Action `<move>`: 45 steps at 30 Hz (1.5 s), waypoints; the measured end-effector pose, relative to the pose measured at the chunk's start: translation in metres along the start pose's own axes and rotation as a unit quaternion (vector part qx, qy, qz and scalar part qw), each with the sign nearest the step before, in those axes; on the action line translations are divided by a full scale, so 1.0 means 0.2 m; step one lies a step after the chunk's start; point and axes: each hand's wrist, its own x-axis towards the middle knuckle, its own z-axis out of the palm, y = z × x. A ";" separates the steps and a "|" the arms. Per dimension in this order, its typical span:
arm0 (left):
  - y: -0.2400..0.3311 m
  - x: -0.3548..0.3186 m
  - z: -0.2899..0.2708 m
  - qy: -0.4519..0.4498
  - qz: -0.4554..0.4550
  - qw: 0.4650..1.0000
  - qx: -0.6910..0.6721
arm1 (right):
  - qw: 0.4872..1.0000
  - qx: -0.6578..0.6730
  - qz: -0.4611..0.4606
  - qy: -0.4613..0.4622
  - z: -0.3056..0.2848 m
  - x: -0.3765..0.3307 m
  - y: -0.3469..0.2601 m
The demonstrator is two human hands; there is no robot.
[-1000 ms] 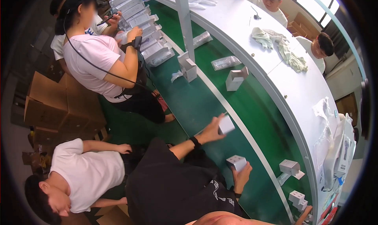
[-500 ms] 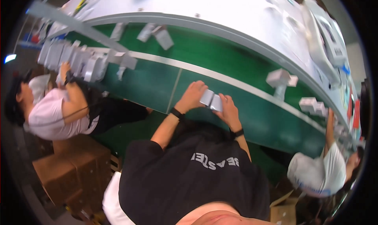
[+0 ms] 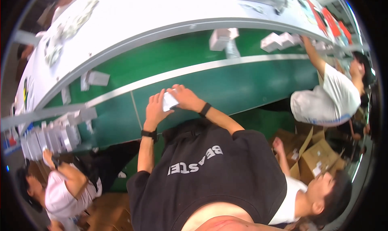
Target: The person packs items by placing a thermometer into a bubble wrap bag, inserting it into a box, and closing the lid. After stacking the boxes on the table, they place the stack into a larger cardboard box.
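My left hand and my right hand meet over the near part of the green belt. Between them they hold a small white box, fingers wrapped on its left and upper right sides. Its pale top face shows, with a darker edge below; part of it is hidden by my fingers. Dark bands sit on both my wrists.
White boxes and a clear bag lie beyond the white rail. At left, a person's hand touches a row of grey-white packages. Another person reaches in at right. Cardboard cartons stand behind.
The view has swung to the right. My hands have drawn together; two pale pieces side by side showed between them before, and now one white face shows.
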 end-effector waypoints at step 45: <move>0.34 0.22 0.15 0.048 -0.015 0.999 0.008 | 0.897 -0.015 0.358 -0.258 0.28 -0.50 0.48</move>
